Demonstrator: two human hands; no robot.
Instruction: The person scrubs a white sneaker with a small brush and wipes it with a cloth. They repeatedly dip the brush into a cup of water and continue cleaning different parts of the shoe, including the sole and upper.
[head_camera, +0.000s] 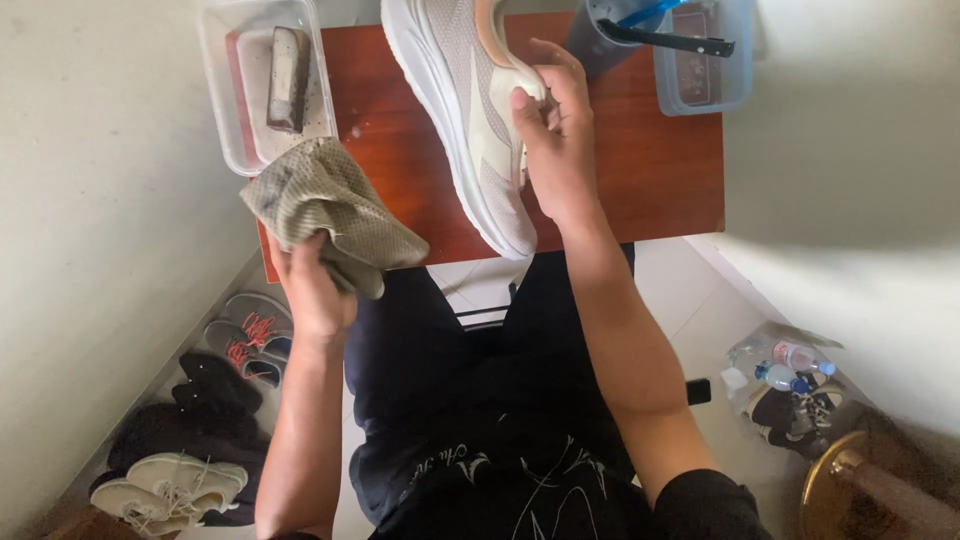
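Note:
My right hand (556, 135) grips the heel of a white sneaker (462, 110), holding it on its side above a small red-brown table (640, 170). The sole faces left and the toe points toward me. My left hand (312, 290) clutches a crumpled grey-green cloth (330, 205) at the table's near left corner, a short way left of the shoe and apart from it.
A clear plastic tub (225, 90) with a dark brush block (288, 78) sits at the table's far left. A second clear tub (705, 60) with tools stands far right. Several pairs of shoes (200, 420) line the floor left. A bag of bottles (785, 375) lies right.

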